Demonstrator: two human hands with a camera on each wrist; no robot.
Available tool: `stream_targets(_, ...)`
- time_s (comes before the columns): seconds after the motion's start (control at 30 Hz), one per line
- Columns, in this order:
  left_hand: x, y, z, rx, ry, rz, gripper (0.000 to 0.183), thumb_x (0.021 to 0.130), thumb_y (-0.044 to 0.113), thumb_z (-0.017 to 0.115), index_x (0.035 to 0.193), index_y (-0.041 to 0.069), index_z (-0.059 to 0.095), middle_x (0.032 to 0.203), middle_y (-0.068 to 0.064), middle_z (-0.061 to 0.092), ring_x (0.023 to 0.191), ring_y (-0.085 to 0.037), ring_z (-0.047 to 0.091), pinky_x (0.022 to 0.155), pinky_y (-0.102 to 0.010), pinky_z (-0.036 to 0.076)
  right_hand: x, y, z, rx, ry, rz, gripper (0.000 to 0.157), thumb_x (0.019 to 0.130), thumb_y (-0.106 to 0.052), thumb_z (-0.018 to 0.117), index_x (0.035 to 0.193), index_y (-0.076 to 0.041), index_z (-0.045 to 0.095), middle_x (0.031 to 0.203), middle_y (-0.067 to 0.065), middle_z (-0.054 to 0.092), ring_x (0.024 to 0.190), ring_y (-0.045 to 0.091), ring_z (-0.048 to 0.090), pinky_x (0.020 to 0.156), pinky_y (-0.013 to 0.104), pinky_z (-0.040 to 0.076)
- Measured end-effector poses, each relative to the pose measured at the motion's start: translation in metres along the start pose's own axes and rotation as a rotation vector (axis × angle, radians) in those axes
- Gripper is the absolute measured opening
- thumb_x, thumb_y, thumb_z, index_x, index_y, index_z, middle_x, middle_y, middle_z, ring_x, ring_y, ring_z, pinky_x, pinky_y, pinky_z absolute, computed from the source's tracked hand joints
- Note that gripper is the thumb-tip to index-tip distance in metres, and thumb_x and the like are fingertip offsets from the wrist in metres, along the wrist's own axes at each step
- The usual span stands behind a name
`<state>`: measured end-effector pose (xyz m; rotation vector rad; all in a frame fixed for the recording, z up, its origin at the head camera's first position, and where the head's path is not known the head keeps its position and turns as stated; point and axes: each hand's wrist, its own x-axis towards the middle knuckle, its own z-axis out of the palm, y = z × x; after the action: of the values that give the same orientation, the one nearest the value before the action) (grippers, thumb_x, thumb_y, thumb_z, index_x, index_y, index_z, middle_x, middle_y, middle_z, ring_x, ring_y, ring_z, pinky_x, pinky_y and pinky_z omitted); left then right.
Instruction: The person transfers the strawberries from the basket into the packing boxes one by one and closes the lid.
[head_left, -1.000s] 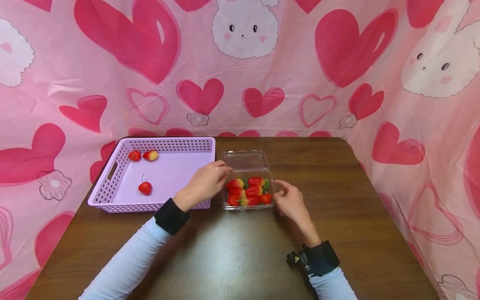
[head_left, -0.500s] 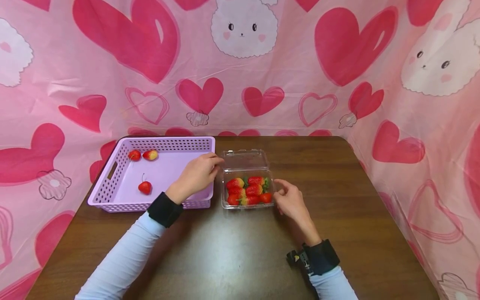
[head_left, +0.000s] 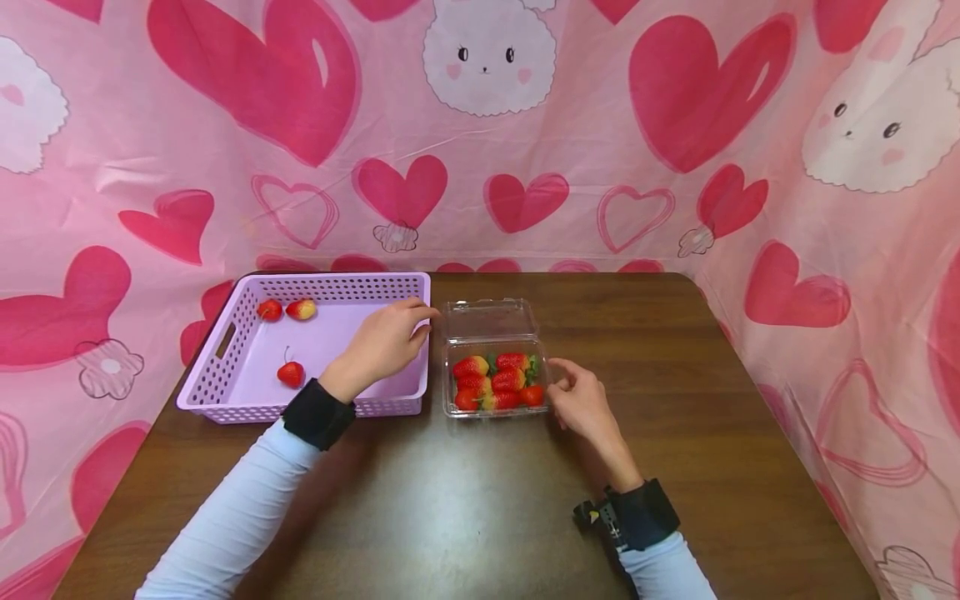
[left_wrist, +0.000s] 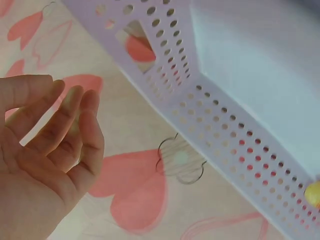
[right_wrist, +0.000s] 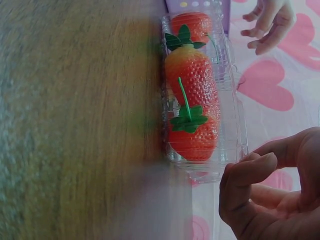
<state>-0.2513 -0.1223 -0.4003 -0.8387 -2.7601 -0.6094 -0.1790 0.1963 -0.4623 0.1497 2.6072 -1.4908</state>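
Note:
My left hand (head_left: 386,337) hovers over the right side of the lilac basket (head_left: 405,402), fingers loosely bent with nothing in them; the left wrist view also shows this hand (left_wrist: 55,145) empty. To its right stands a clear plastic clamshell box (head_left: 489,318) with its lid folded back, holding several red and yellow strawberries (head_left: 508,381) with green leaves. At the box's right rim, my right hand (head_left: 583,404) pinches the edge between thumb and finger. From the right wrist view, its curled fingers (right_wrist: 235,192) are right at the box's corner.
In the basket lie a red fruit with a thin stem (head_left: 290,374), another red fruit (head_left: 269,311) and a red and yellow strawberry (head_left: 302,310). The brown wooden table (head_left: 480,508) reaches back to a pink heart-printed curtain (head_left: 465,233).
My left hand has drawn back leftward from the box's left rim to over the basket. My right hand has stayed at the box's right side; box and fruit have not moved.

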Motion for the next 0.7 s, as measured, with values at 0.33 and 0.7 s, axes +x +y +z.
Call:
stream_targets(0.33,0.003,-0.002,-0.019,0.017,0.038,0.034,0.027,0.096,0.004,0.07,0.122,0.002,0.076,0.113,-0.017,0.071,0.104,-0.036,0.069,0.094,-0.052,0.055,0.0,0.001,0.0,0.0,0.03,-0.013,0.05,0.094,-0.003,0.056,0.143,-0.005,0.059,0.07,0.007,0.059,0.045,0.018,0.052,0.046,0.032,0.045)
stream_targets(0.7,0.004,-0.02,-0.028,0.02,0.07,-0.006,0.03,0.097,0.005,0.066,0.126,0.0,0.073,0.121,-0.02,0.071,0.112,-0.039,0.068,0.098,-0.056,0.052,0.001,0.002,0.002,0.015,0.021,-0.006,0.05,0.094,-0.003,0.057,0.144,-0.006,0.059,0.07,0.008,0.059,0.046,0.019,0.052,0.047,0.033,0.046)
